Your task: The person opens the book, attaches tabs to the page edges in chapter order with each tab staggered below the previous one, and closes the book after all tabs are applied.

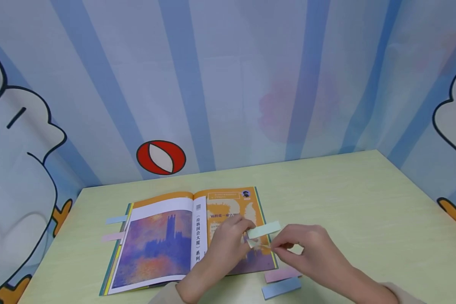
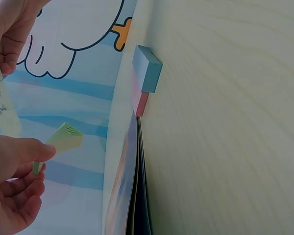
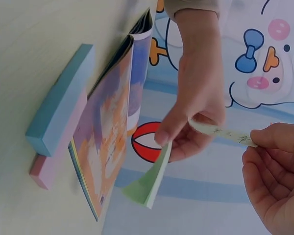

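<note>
My left hand (image 1: 229,240) is over the right page of an open book (image 1: 156,249). It pinches a pad of light green sticky notes (image 1: 264,229) between thumb and fingers, and the pad's sheets fan out at the free end in the left wrist view. A single pale green strip (image 3: 225,134) with handwriting is pinched at one end by my right hand (image 1: 311,249), just right of the book. In the right wrist view the strip's other end curls close to the left hand. The book's left page shows a purple and orange painting of towers.
Pink (image 1: 283,274) and blue (image 1: 281,288) sticky note pads lie on the table (image 1: 349,202), near the book's lower right corner. Blue (image 1: 115,219) and pink (image 1: 113,237) tabs stick out from the book's left edge. A striped cartoon backdrop (image 1: 235,84) stands behind the table.
</note>
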Motion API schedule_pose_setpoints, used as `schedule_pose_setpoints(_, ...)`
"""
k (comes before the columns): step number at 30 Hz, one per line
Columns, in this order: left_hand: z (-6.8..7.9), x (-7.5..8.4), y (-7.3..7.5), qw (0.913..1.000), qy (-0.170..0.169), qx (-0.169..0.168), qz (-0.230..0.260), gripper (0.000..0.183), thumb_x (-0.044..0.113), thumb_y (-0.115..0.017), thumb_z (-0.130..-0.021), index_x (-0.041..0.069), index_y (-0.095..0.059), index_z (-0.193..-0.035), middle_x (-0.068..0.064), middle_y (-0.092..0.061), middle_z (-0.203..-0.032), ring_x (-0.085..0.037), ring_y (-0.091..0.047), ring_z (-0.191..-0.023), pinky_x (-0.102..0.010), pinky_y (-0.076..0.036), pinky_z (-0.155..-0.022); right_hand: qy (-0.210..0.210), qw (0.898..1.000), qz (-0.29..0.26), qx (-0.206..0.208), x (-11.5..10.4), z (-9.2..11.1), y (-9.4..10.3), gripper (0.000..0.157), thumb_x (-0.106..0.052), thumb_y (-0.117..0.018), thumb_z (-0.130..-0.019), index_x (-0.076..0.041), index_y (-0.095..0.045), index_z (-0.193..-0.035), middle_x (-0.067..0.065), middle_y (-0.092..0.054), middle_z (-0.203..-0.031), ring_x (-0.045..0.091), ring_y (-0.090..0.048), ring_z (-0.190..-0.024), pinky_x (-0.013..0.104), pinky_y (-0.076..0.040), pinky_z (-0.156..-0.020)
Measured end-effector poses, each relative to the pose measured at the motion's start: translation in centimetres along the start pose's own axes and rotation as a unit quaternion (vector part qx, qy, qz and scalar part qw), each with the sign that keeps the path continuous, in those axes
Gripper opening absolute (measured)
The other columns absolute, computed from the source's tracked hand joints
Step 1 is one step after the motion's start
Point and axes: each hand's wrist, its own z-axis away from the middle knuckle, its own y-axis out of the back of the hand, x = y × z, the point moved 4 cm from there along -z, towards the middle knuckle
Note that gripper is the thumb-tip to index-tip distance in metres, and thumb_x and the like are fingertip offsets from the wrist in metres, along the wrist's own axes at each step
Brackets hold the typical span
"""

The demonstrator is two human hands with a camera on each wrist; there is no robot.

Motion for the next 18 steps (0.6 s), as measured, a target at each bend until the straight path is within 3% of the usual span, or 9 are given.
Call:
schedule_pose_setpoints(7,-0.1,0.0,-0.3,0.9996,0.010,-0.015,0.024,0.019,0.008,-0.081,-0.069,0.006,-0.070,-0.084,0.001,-0.058,-0.076,-0.007,-0.046,-0.063,-0.016,-0.039,-0.056,-0.081,0.996,0.000,0.026,0.8,-0.3,1.7,0.021,0.002,-0.076,-0.073,-0.017,-0.070,-0.081,-0.010,-0.066,-0.076,0.002,-0.059,-0.063,0.018,-0.050,-0.057)
schedule_pose_setpoints(13,-0.1,0.2,-1.1,0.9971,0.029,-0.052,0.047,0.022,0.013,-0.079,-0.073,0.005,-0.071,-0.092,0.001,-0.058,-0.081,-0.006,-0.046,-0.066,-0.015,-0.038,-0.056,-0.178,0.982,-0.040,0.040,2.0,-0.4,2.6,0.009,-0.008,-0.073,-0.079,-0.016,-0.071,-0.082,-0.009,-0.067,-0.077,0.007,-0.062,-0.064,0.026,-0.051,-0.057)
schedule_pose_setpoints(18,-0.4,0.5,-2.1,0.9959,0.025,-0.066,0.056,0.022,0.013,-0.077,-0.075,0.010,-0.072,-0.097,0.003,-0.062,-0.086,-0.004,-0.047,-0.070,-0.014,-0.038,-0.059,-0.228,0.971,-0.057,0.042,2.7,-0.4,2.9,0.004,-0.013,-0.073,-0.081,-0.015,-0.071,-0.083,-0.006,-0.068,-0.079,0.010,-0.062,-0.066,0.026,-0.051,-0.057)
